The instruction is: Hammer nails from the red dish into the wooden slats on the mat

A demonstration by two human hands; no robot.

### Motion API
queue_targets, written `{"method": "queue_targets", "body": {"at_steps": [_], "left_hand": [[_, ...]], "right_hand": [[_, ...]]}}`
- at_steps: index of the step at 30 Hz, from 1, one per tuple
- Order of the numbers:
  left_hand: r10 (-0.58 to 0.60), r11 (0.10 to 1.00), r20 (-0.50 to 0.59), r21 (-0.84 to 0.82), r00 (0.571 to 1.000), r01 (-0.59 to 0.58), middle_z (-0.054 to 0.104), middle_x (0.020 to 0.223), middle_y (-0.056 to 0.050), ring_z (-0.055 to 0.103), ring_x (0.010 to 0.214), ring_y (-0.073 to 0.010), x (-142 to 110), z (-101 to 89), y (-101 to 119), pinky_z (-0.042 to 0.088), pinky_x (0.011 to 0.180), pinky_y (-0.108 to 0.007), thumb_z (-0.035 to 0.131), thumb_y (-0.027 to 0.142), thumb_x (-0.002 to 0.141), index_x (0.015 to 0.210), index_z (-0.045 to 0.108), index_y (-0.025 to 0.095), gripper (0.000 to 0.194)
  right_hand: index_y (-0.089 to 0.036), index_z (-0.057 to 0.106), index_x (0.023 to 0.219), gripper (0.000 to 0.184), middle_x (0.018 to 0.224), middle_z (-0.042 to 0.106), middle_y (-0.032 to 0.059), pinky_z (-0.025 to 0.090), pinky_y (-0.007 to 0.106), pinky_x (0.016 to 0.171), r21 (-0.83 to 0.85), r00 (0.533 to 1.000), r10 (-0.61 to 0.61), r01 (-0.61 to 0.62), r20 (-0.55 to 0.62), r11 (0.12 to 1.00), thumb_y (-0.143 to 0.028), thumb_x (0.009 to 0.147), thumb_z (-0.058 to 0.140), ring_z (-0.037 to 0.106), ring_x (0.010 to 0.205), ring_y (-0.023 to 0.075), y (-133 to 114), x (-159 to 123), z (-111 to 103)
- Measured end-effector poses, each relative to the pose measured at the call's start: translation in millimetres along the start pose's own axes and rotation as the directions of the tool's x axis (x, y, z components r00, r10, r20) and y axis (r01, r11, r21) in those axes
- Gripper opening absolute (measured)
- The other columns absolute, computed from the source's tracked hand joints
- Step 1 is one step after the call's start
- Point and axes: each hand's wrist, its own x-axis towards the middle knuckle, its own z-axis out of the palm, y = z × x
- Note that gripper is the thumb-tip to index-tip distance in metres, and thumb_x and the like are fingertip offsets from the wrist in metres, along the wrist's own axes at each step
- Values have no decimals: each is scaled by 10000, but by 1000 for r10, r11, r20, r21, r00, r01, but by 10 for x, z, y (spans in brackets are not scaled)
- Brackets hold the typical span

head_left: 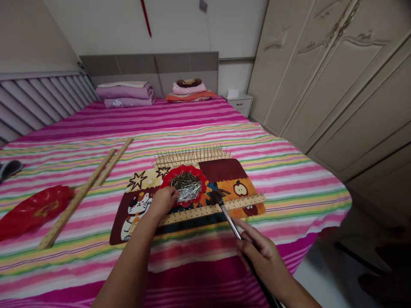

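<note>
Reaching low over the near side of the red, scalloped plate (165,182), your left hand (164,200) had its fingers curled and narrow beside the heap of brass-coloured and silver nails (189,187); whether a nail was pinched between them, you could not tell from above. Your right hand (257,250) was closed around the dark grip of the hammer with a bright metal shaft (230,221), its dark head over the pale, perforated wooden strip (192,214). You held it well down the handle, probably for easy swing, with the knuckles clear of the points. That strip lay across the near part of the patterned cat-and-apple mat (224,170), nails upright towards its right end, holes showing on the left. The plate sat between it and the nail-studded pale wooden strips (180,158) at the far edge, likely so the left hand had only a short reach. Well to your left, on the pink-striped bedsheet (289,184), lay two long wooden strips (77,201) and a red oval tray (35,209), seemingly set aside to leave elbow room. Soft bedding underneath probably gave poor backing to blows.
</note>
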Motion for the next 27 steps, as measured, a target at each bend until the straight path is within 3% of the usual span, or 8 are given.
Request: {"method": "queue_targets", "body": {"at_steps": [6,8,12,14,20,23,27], "left_hand": [[-30,947,-69,-322,997,6,655,665,1,574,654,-154,-68,-65,-84,407,647,-264,544,301,677,654,614,212,116],[-68,860,-67,-510,995,24,643,637,9,570,627,-148,-85,-73,-131,424,644,-270,594,349,621,665,614,202,154],[-156,593,-44,-803,987,58,622,570,23,570,567,-133,-172,-136,-171,449,629,-275,709,375,479,746,625,177,343],[-197,524,-33,-848,980,77,649,599,5,582,587,-131,-251,-193,-174,455,630,-270,728,370,461,761,655,170,368],[-303,425,51,-886,951,183,712,727,-74,624,695,-165,-546,-326,-292,483,656,-286,789,391,391,749,719,148,438],[-348,404,75,-887,935,222,707,718,-62,609,659,-149,-691,-279,-392,480,622,-274,827,396,364,777,728,148,492],[-404,416,32,-884,914,215,667,641,-24,518,542,-88,-810,-106,-457,437,542,-237,812,450,389,724,721,137,468]], "right_hand": [[-163,512,1300,571,536,456,-81,302,233,433,21,1000,27,-27,4,999,-394,784,594,391,408,83,-22,-20,39],[-161,512,1300,583,534,455,-83,308,234,436,24,999,37,-37,-3,999,-402,776,601,398,409,85,-29,-27,46],[-171,531,1280,569,553,463,-80,296,235,432,22,999,45,-44,-26,999,-411,769,602,398,408,84,-12,-27,44],[-174,533,1278,559,550,463,-79,288,234,428,14,999,38,-38,-22,999,-407,773,597,395,406,85,3,-28,39],[-170,506,1303,528,540,466,-81,292,232,442,20,1000,14,-14,-5,1000,-371,817,556,396,404,82,16,-57,40],[-161,498,1312,525,533,475,-81,307,243,462,2,1000,12,-12,16,1000,-354,826,547,395,403,81,12,-61,54],[-155,487,1324,527,526,454,-85,320,248,463,-12,999,3,-3,34,1000,-339,832,539,395,408,84,2,-53,96]]}}
